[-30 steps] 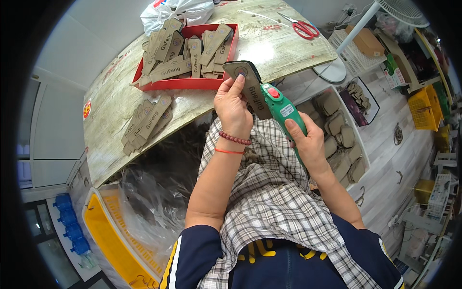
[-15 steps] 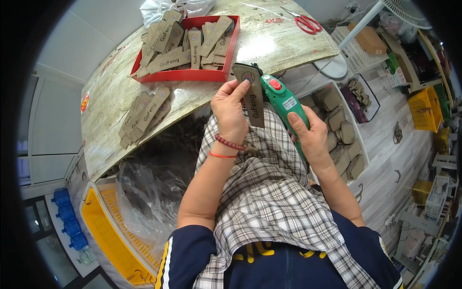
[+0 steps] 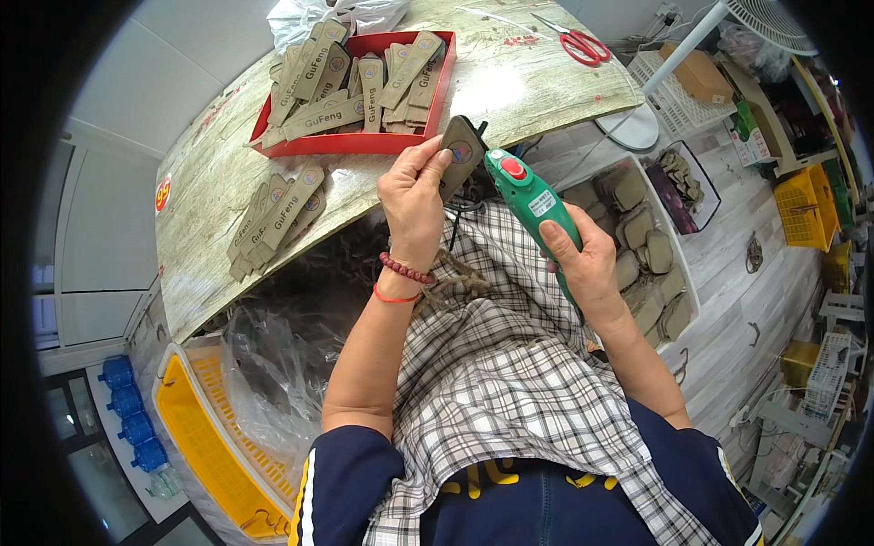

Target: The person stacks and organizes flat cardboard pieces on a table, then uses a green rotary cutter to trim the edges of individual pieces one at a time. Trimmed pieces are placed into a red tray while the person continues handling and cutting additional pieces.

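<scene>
My left hand [image 3: 412, 196] is closed, pinching a flat khaki fabric strip [image 3: 465, 144] with a dark edge and a small round emblem. Its lower part is hidden from sight beside my fingers. Wrapped in my right hand [image 3: 583, 255] is a green handheld power tool [image 3: 525, 189] with a red button; its narrow tip points at the strip's upper right edge, with little space between. Past my left hand, a red tray [image 3: 364, 144] holds a heap of similar printed strips [image 3: 320, 77]. More strips [image 3: 280, 218] lie fanned on the worktable [image 3: 205, 173].
Red-handled scissors [image 3: 583, 47] lie at the table's far right. A white bin [image 3: 689, 273] of khaki pieces stands right of my lap. Below left are a clear plastic bag [image 3: 282, 373] and a yellow basket [image 3: 196, 428]. A fan [image 3: 769, 23] stands far right.
My left hand has shifted left and the strip has turned, hiding its printed lower part. A cord now shows below it. The green tool has moved slightly left and down.
</scene>
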The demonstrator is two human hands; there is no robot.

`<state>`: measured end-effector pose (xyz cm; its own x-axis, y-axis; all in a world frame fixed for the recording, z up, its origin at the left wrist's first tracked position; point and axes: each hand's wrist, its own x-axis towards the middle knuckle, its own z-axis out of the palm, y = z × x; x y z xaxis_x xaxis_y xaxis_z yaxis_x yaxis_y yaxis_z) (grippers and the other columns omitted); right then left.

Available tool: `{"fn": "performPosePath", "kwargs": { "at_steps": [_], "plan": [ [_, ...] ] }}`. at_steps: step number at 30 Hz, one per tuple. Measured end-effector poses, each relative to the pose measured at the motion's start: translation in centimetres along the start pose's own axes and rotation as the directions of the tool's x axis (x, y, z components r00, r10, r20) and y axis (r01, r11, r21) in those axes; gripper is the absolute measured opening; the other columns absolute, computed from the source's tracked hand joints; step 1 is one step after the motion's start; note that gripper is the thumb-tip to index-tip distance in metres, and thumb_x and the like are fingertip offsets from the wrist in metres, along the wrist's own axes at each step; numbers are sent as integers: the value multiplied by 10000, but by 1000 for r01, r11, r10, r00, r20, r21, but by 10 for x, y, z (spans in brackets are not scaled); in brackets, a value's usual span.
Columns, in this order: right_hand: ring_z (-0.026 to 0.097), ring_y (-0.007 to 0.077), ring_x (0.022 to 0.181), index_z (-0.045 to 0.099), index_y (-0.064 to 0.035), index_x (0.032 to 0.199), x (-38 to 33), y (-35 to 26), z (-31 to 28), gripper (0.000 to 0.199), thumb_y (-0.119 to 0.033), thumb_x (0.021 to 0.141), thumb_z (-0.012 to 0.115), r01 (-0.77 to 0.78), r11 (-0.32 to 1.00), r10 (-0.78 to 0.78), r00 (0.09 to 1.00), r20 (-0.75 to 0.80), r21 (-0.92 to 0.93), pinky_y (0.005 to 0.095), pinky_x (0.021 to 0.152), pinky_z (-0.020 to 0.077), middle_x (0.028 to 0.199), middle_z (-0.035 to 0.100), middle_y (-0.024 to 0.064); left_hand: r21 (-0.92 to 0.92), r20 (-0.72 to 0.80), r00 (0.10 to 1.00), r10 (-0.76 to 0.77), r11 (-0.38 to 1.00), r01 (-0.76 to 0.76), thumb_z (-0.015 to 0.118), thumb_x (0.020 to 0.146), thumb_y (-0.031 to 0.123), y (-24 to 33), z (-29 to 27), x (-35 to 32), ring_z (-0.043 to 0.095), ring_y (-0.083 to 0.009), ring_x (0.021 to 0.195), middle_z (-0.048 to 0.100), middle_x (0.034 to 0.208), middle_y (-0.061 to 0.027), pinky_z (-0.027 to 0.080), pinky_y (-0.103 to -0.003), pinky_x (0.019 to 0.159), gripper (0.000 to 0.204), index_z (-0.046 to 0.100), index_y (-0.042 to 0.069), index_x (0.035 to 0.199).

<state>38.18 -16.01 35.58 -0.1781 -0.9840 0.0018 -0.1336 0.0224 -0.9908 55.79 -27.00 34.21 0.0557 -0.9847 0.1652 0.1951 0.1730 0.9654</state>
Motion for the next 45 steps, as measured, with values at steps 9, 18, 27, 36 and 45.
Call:
{"fn": "performPosePath", "kwargs": {
  "at_steps": [9,18,27,36,45],
  "plan": [
    [477,49,558,617,14,1132,5,-5,-1,475,-403,907,650,10,1000,-10,1000,9,0,220,500,395,688,542,-13,78,123,992,-8,997,-2,617,864,-33,-3,-6,-6,596,-84,810,645,892,-30,477,-210,737,177,692,-43,1024],
    [498,50,565,625,9,1119,8,0,-3,448,-388,910,645,-35,999,35,999,-12,13,220,498,427,711,557,-8,354,-21,1000,21,935,-12,617,882,22,12,-128,34,593,-90,812,665,890,-29,477,-234,757,142,694,-17,994],
    [507,59,574,618,8,1119,10,18,-5,461,-406,916,631,-88,995,88,996,-19,-44,232,507,435,705,553,4,893,138,856,499,311,-325,696,795,211,6,-109,129,537,-253,957,604,889,-52,390,-397,859,171,717,117,936],
    [508,66,563,611,19,1141,12,22,-9,478,-402,915,633,-125,991,121,990,-65,-49,232,516,436,722,569,11,932,177,885,430,216,-291,710,746,203,-65,17,209,528,-298,1016,599,996,-118,391,-432,897,188,674,55,856],
    [482,57,558,613,9,1135,26,0,2,448,-378,912,646,-21,1000,20,997,-81,-12,235,512,405,676,543,-9,-113,-152,977,151,979,-169,611,878,-31,15,15,126,635,-135,821,668,983,-93,530,-264,706,159,592,-21,1036]
  ]
}}
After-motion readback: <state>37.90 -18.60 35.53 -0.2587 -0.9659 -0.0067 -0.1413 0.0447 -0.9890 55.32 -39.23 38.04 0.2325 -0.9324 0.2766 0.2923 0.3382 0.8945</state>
